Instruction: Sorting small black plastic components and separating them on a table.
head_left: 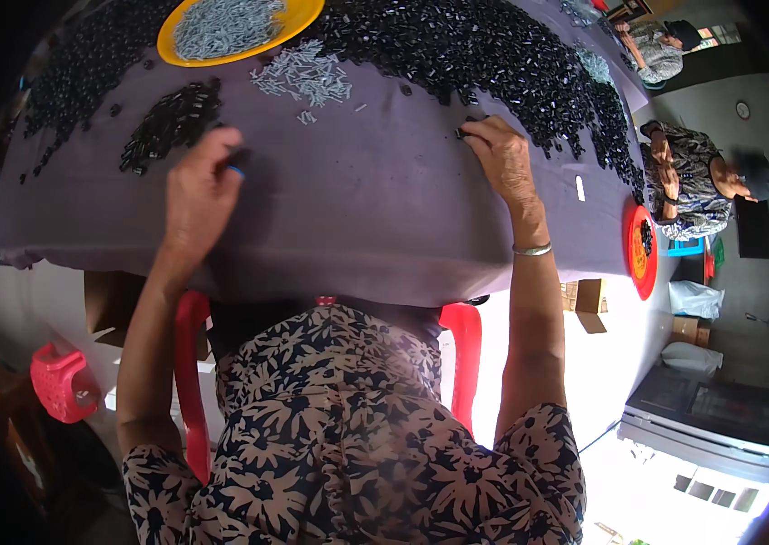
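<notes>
My right hand (501, 156) pinches a small black plastic piece (461, 133) between thumb and fingers, just in front of the large heap of black pieces (457, 45). Slightly blurred, my left hand (198, 200) is curled closed above the cloth; whatever it may hold is hidden. A bit of blue shows at its fingers. Beyond that hand lies a smaller pile of longer black pieces (171, 123). Grey screw-like pieces (304, 74) are loosely heaped at the middle, beside a yellow plate (312, 14) filled with more of them.
Grey-purple cloth covers the table (348, 209). Round black pieces (94, 68) spread over the far left. A red plate (637, 272) stands at the right edge, near a white strip (580, 188). Two other people sit along the right side. Red chair arms (463, 354) flank me.
</notes>
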Demonstrator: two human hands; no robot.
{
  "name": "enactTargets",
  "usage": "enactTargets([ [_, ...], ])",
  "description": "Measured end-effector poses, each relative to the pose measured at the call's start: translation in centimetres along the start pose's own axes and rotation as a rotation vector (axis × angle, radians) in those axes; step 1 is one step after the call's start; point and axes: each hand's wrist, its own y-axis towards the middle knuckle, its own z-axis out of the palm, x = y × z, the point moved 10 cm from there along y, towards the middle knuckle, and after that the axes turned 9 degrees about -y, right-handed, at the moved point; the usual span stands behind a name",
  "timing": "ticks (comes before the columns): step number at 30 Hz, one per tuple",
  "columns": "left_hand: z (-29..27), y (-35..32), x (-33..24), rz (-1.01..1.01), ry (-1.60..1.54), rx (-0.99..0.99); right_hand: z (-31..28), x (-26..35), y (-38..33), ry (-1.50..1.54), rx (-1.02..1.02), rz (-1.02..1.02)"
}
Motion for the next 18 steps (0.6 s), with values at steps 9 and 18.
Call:
enactTargets([
  [9, 7.3, -2.8, -3.6, -0.048, -0.265, 0.217, 0.2, -1.1, -2.3, 0.110, 0.021, 0.253],
  [18, 7.5, -2.7, -2.6, -0.142, -0.473, 0.213, 5.0, 13.9, -1.1, 0.693, 0.189, 0.195],
])
